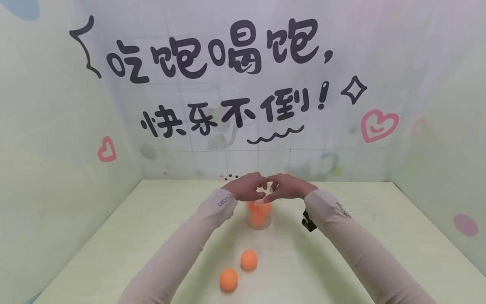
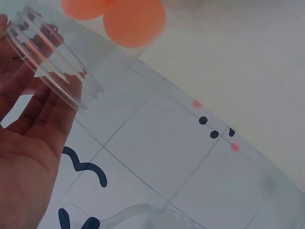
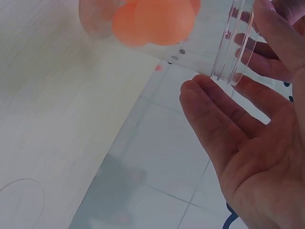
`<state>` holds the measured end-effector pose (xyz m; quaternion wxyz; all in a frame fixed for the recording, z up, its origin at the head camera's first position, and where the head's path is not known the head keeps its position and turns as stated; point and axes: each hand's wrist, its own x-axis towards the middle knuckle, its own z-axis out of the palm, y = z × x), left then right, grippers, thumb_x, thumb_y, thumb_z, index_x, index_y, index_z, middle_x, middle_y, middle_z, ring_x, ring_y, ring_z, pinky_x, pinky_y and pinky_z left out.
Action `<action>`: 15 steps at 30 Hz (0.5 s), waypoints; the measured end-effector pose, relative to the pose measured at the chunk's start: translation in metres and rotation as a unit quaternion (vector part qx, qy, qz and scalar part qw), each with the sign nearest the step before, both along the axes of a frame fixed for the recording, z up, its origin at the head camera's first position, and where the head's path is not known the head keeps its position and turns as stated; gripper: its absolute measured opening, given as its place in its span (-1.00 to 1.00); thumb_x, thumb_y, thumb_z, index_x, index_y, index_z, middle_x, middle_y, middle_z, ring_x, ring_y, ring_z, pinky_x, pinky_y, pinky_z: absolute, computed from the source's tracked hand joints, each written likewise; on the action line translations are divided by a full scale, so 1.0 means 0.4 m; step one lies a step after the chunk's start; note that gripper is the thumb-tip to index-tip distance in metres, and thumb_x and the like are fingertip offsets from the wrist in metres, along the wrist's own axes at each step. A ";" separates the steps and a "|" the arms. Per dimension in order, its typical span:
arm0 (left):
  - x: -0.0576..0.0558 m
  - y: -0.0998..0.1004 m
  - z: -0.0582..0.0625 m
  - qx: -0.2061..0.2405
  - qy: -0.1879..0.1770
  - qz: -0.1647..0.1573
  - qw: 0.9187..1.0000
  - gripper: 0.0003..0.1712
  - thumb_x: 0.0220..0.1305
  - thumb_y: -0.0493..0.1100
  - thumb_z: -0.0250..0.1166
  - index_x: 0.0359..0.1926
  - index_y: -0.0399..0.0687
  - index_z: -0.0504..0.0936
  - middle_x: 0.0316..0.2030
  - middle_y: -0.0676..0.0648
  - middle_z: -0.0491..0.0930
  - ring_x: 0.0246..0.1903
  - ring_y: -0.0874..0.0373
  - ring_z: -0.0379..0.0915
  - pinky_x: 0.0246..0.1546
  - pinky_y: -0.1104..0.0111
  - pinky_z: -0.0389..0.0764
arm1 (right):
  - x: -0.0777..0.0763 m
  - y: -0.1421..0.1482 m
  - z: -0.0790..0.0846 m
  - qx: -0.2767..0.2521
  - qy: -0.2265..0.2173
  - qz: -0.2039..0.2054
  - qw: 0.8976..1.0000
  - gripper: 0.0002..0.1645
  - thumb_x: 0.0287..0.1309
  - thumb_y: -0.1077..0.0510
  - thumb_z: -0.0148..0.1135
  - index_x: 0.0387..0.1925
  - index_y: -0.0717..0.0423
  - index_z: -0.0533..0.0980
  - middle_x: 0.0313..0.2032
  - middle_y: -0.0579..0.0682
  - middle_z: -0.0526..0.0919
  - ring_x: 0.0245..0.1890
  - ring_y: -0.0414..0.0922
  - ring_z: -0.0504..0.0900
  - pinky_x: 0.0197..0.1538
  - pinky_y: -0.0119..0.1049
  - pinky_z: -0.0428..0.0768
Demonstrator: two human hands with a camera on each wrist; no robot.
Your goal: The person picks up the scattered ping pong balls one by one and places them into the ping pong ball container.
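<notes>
Left hand (image 1: 248, 186): cupped at the jar's mouth, fingers bent about the clear rim, apparently grasping it; how firmly, I cannot tell.
Right hand (image 1: 288, 185): facing the left one across the same rim, also apparently grasping it, the lower fingers lying fairly straight beside the clear wall.
Jar (image 1: 268, 221): upright on the worktop (image 1: 114, 232), directly below both hands, its top between them.
Balls in the jar (image 1: 258, 218): at least three, orange, below the hands and well under the rim.
Near loose ball (image 1: 228, 279): on the worktop, on the person's side of the left hand, well apart from it.
Other loose ball (image 1: 249, 260): just beside the first, between it and the jar.
Handling: the jar looks like thin, stiff plastic — probably light, smooth and a little slippery, and likely to tip if pushed high up; the balls look light, hollow and quick to roll.
Where to hold: the ridged rim (image 3: 221, 62) seems to give the best purchase; for steadiness, the wall lower down; for a ball, a gentle pinch across its middle.
Hard to make out: whether the ridged ring is neck or lid — clear on clear; some fingertips are hidden.
Cut off: a black object (image 1: 309, 221) below the right hand, partly behind the sleeve.
</notes>
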<state>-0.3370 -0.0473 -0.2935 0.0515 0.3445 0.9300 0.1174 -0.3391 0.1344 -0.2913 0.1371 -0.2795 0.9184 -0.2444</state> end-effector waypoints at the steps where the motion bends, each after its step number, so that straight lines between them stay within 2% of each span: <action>1: 0.000 0.000 0.002 -0.004 -0.001 0.001 1.000 -0.76 0.30 -0.13 0.20 -0.05 -0.07 0.62 -0.14 -0.06 0.54 -0.16 0.12 0.44 -0.05 0.28 0.50 | 0.001 -0.001 0.000 -0.001 -0.003 0.001 1.000 -0.23 -0.03 -0.13 0.41 0.23 -0.01 0.42 -0.22 0.09 0.62 -0.28 -0.09 0.56 -0.19 -0.25 0.52; 4: 0.003 -0.003 0.012 -0.009 0.005 -0.002 1.000 -0.76 0.29 -0.17 0.18 -0.05 -0.09 0.61 -0.14 -0.07 0.54 -0.13 0.10 0.46 -0.03 0.26 0.50 | 0.002 -0.003 0.000 -0.003 -0.007 0.004 1.000 -0.23 -0.02 -0.11 0.41 0.23 0.02 0.41 -0.32 0.06 0.62 -0.38 -0.12 0.54 -0.27 -0.29 0.50; 7: 0.008 -0.010 0.024 -0.016 0.025 -0.002 1.000 -0.78 0.27 -0.18 0.18 -0.09 -0.11 0.60 -0.19 -0.07 0.53 -0.19 0.10 0.46 -0.08 0.26 0.51 | 0.002 -0.004 -0.001 -0.005 -0.009 0.007 1.000 -0.22 -0.01 -0.09 0.41 0.25 0.04 0.39 -0.42 0.02 0.59 -0.47 -0.14 0.51 -0.33 -0.32 0.46; 11: 0.021 -0.026 0.037 -0.033 0.055 0.003 0.998 -0.80 0.25 -0.17 0.19 -0.13 -0.11 0.60 -0.23 -0.06 0.51 -0.28 0.11 0.43 -0.15 0.28 0.51 | 0.003 -0.003 -0.001 -0.004 -0.006 0.004 1.000 -0.17 -0.01 -0.08 0.41 0.29 0.07 0.35 -0.40 0.00 0.59 -0.42 -0.16 0.51 -0.28 -0.32 0.47; 15: 0.035 -0.050 0.040 -0.036 0.049 0.016 0.998 -0.76 0.25 -0.17 0.19 -0.08 -0.12 0.60 -0.19 -0.08 0.52 -0.26 0.10 0.44 -0.12 0.26 0.52 | 0.001 -0.004 -0.004 -0.004 -0.006 0.001 1.000 -0.12 -0.01 -0.09 0.41 0.31 0.13 0.32 -0.32 0.01 0.60 -0.32 -0.15 0.54 -0.17 -0.28 0.51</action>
